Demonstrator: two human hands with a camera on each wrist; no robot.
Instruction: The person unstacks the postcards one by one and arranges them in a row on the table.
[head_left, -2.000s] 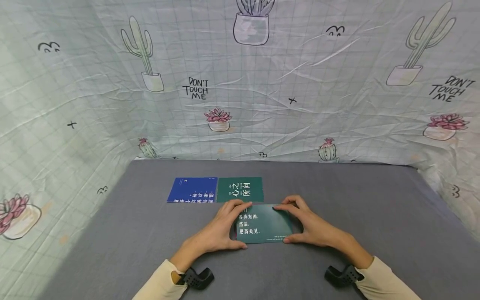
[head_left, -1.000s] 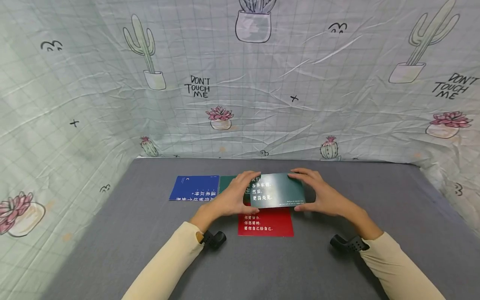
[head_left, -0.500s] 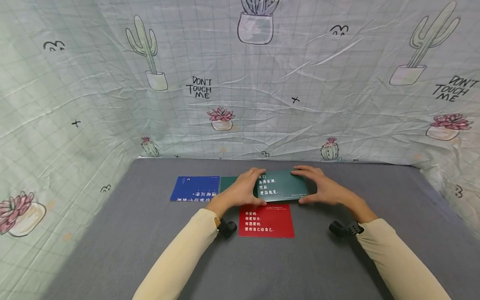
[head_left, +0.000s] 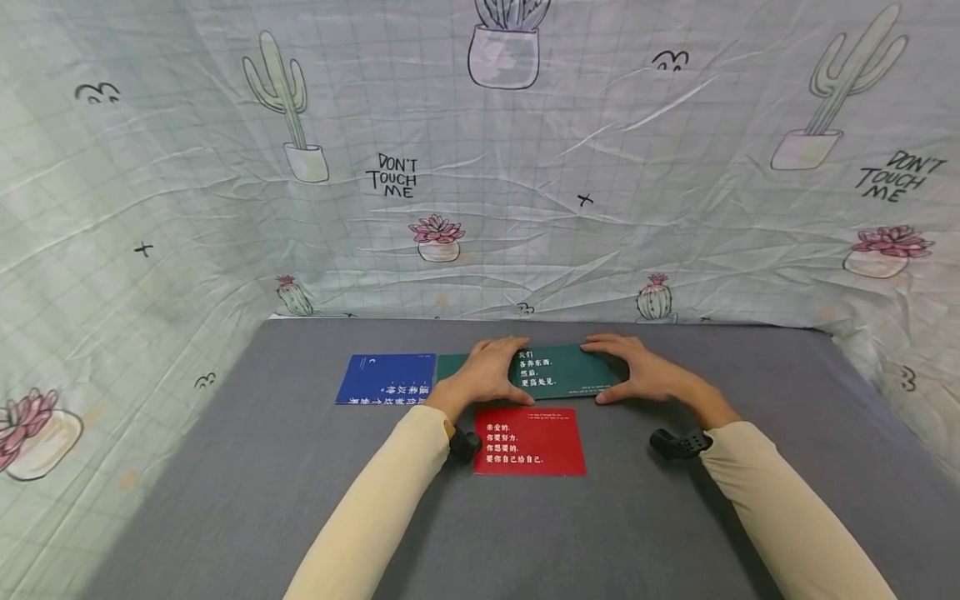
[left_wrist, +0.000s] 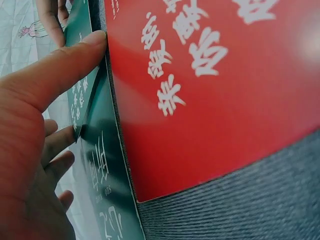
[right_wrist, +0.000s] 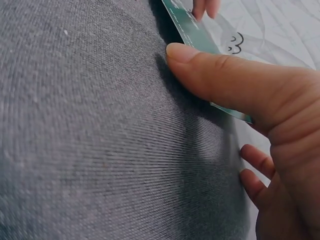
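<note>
Shifted forward since earlier, the rectangular dark-green card with white lettering (head_left: 570,372) lies beyond the rectangular red card (head_left: 530,446). Left hand (head_left: 486,374) and right hand (head_left: 649,372) pinch its opposite ends.

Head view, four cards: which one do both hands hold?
The rightmost green card, gripped by its edges in the left hand and right hand. The blue card, red card and other green card lie unheld on the table.

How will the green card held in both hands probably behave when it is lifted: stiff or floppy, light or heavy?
The green card is likely fairly stiff: gripped at its edges by the left hand and right hand, it shows little bending. Its thin edge suggests it is light.
</note>
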